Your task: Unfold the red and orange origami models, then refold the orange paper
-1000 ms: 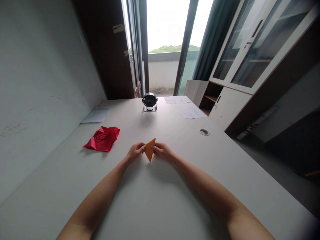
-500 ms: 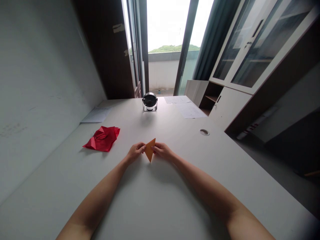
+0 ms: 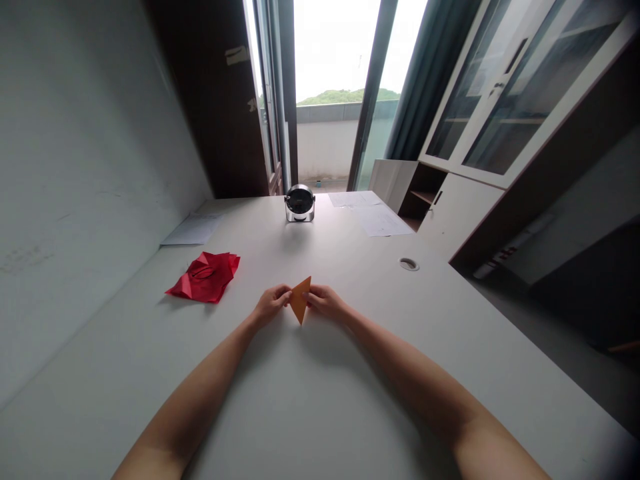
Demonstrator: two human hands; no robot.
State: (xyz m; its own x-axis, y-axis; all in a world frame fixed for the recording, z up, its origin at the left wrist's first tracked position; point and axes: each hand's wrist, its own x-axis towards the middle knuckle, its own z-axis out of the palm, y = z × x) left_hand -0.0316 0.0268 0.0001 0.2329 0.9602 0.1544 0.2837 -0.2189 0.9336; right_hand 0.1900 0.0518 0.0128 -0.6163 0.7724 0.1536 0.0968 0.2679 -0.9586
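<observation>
A small piece of folded orange paper (image 3: 300,301), kite-like in outline with a point at top and bottom, is held between my two hands over the white table (image 3: 300,400). My left hand (image 3: 273,301) pinches its left corner with the thumb in front. On the other side, my right hand (image 3: 326,301) grips the right edge, thumb also in front and fingers behind the paper. The fingertips behind the sheet are partly hidden. To the left of my left hand lies a crumpled red cloth-like bag (image 3: 213,283), apart from it.
A round black-and-silver device on a stand (image 3: 300,203) is at the far edge. White papers (image 3: 383,220) lie at the back right, another sheet (image 3: 193,230) at the back left. A cable hole (image 3: 409,265) sits on the right. Cabinets (image 3: 463,207) stand beyond the table.
</observation>
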